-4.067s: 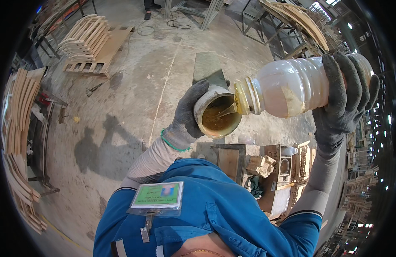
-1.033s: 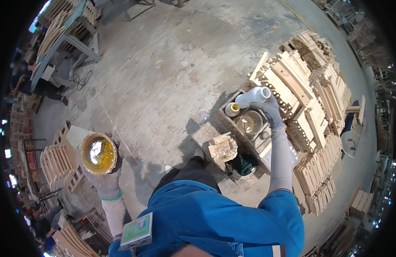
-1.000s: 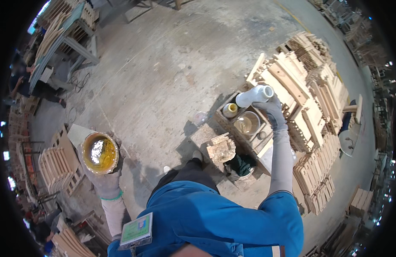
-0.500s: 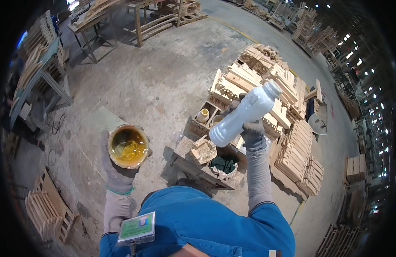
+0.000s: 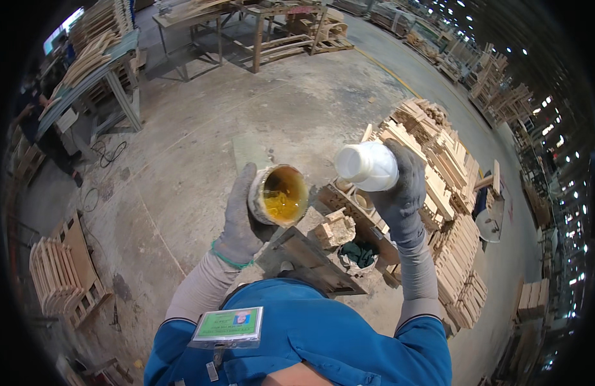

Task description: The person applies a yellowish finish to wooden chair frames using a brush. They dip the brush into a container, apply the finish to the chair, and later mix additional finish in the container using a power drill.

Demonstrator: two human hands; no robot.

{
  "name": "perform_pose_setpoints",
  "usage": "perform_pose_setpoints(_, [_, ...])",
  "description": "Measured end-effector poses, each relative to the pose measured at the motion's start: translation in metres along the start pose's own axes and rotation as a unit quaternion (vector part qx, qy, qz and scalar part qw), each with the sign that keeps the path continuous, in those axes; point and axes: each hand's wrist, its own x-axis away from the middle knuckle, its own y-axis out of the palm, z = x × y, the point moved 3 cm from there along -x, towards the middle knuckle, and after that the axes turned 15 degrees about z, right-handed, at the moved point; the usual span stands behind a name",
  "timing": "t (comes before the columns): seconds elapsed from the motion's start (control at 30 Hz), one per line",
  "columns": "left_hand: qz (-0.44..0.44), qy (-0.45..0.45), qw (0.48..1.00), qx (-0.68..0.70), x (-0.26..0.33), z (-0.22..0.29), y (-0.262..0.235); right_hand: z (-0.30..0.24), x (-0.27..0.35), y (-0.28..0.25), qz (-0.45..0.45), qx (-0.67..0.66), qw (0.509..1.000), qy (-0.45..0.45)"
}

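Glue cup and bottle held up over the workshop floor (image 5: 181,161)

The right hand (image 5: 400,193) wraps the white bottle (image 5: 368,166) at 1 o'clock; the left hand (image 5: 242,219) clasps the tilted cup (image 5: 279,195) of yellow glue (image 5: 281,199), which could spill over its rim.

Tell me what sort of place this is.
Likely a woodworking factory floor: stacks of cut wooden parts, wooden workbenches on bare concrete, and rows of ceiling lights over more stacked timber.
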Motion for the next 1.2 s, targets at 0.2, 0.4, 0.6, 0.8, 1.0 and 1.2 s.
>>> perform_pose_setpoints(0.2, [-0.035, -0.006, 0.999, -0.008, -0.003, 0.005, -0.012, -0.027, -0.021, 0.001, 0.074, 0.101, 0.966, -0.225])
perform_pose_setpoints(0.4, [-0.042, 0.001, 0.999, -0.013, 0.004, 0.017, -0.006, -0.046, -0.038, 0.000, 0.061, 0.138, 0.958, -0.246])
perform_pose_setpoints(0.6, [-0.043, -0.017, 0.998, 0.031, 0.006, 0.023, -0.012, -0.057, -0.050, 0.001, 0.059, 0.138, 0.947, -0.285])
perform_pose_setpoints(0.8, [-0.067, 0.007, 0.997, 0.039, 0.008, 0.029, -0.017, -0.066, -0.063, 0.006, 0.069, 0.133, 0.932, -0.330])
perform_pose_setpoints(1.0, [-0.043, 0.008, 0.997, 0.062, 0.005, 0.029, -0.019, -0.078, -0.071, 0.004, 0.067, 0.140, 0.914, -0.376])
perform_pose_setpoints(1.2, [-0.035, 0.010, 0.996, 0.081, 0.005, 0.030, -0.024, -0.078, -0.075, 0.004, 0.060, 0.135, 0.923, -0.356])
